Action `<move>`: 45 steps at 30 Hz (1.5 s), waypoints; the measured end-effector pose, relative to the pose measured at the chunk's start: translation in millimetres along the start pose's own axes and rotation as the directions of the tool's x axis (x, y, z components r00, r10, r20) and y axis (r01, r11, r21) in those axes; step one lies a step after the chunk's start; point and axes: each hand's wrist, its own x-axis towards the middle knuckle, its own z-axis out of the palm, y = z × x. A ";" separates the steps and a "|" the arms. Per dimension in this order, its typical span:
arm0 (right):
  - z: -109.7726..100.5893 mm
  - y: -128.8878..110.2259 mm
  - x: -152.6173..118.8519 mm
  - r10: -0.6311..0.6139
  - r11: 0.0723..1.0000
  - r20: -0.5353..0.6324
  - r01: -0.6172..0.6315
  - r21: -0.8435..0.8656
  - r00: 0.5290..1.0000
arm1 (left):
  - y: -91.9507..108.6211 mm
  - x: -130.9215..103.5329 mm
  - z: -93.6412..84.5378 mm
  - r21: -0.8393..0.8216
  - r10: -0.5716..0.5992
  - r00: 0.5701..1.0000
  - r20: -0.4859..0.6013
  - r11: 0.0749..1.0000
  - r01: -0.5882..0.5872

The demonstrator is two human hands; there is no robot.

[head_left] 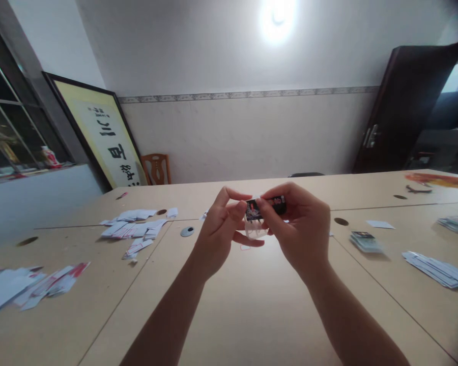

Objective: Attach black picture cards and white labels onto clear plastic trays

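FIRST: Both your hands meet over the pale table (pixel 248 305), raised in front of you, wrists apart and fingertips close together. What is in them?

SECOND: A small clear plastic case (pixel 255 231), with a dark printed piece (pixel 253 210) along its upper part. The case sits between your hands, just above the tabletop.

FIRST: And the grip?

SECOND: Your left hand (pixel 222 223) closes on the clear plastic case from its left side, thumb and forefinger near the upper corner, other fingers curled below. Your right hand (pixel 302 221) pinches the dark printed piece, thumb laid along its front, fingers bent behind. Whether the piece is fixed to the case cannot be told; your fingers cover the join.

FIRST: What lies about you?

SECOND: To your left, loose white papers (pixel 133 230) are heaped near a round white disc (pixel 187 232); more papers (pixel 7 290) spread closer to the table's left edge. To your right stands a stack of clear packets (pixel 366 243) topped with a dark label, near a flat white card (pixel 380 224) and a fanned row of white strips (pixel 437 269).

FIRST: Beyond the table?

SECOND: A framed calligraphy panel (pixel 105 132) leans beside a wooden chair (pixel 156 169); a dark door (pixel 400 107) stands at right.
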 end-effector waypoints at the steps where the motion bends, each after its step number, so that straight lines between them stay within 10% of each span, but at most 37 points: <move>1: 0.0 0.1 0.0 0.002 1.000 0.001 -0.002 -0.002 1.000 | -0.2 -0.2 0.0 0.001 0.002 1.000 0.001 1.000 -0.002; 23: 1.1 3.6 3.6 0.012 1.000 0.037 -0.012 -0.011 0.999 | 3.6 -1.7 5.1 0.193 0.064 0.993 -0.097 0.980 -0.045; 33: -14.3 3.9 8.6 0.029 0.993 0.283 0.005 -0.119 0.959 | -4.9 1.3 -1.2 0.345 0.129 0.983 -0.129 0.935 -0.077; 45: -12.3 7.7 8.4 -0.116 0.907 0.295 0.222 -0.358 0.948 | -4.7 3.4 -4.8 0.350 0.128 0.981 -0.149 0.934 -0.068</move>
